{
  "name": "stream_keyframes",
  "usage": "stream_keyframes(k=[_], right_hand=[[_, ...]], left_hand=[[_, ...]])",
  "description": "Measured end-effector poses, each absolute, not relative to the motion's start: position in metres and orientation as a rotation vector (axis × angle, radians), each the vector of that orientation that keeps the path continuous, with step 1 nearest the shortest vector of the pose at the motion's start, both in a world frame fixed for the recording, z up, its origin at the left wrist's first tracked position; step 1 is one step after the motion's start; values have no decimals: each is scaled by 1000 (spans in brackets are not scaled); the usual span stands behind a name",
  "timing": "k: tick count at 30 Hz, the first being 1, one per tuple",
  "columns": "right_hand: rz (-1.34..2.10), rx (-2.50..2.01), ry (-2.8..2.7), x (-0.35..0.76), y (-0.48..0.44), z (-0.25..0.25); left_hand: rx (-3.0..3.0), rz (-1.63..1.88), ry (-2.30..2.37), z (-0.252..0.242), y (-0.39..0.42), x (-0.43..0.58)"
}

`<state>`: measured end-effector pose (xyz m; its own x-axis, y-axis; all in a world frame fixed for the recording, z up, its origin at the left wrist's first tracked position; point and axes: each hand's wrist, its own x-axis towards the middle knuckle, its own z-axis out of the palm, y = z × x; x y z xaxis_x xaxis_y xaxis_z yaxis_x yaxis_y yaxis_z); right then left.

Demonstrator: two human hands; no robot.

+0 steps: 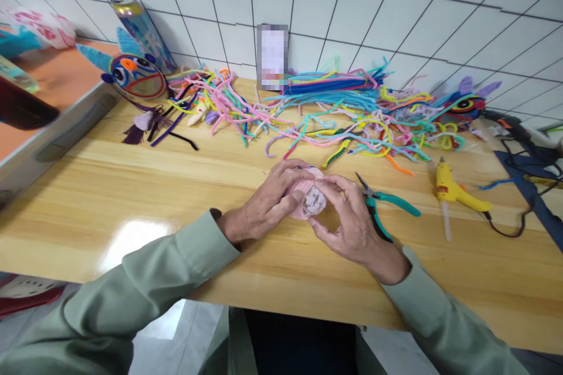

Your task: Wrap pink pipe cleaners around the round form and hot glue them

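- Head view, middle of the frame: a pink rounded piece [300, 211] sits between both hands, its pale, mottled end turned up toward the camera.
- The left hand [267, 202], at centre, has its fingers bent over the piece's upper left side and its thumb against it.
- The right hand [352, 224], right of centre, grips the piece's right edge, thumb below and fingers above, curved with a gap between.
- Just right of that hand, pliers [372, 194] lie with handles spread; a yellow glue gun [449, 183] lies farther right.
- Across the upper middle: coloured pipe cleaners [328, 98].
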<state>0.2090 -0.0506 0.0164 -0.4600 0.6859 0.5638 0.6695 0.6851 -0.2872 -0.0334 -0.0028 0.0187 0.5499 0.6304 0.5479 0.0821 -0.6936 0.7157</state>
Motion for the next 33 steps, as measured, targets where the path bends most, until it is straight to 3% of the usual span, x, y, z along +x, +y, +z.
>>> stream_keyframes(k=[33], right_hand=[[53, -993, -2202, 204, -51, 18]], left_hand=[[2092, 1130, 633, 20, -4, -31]])
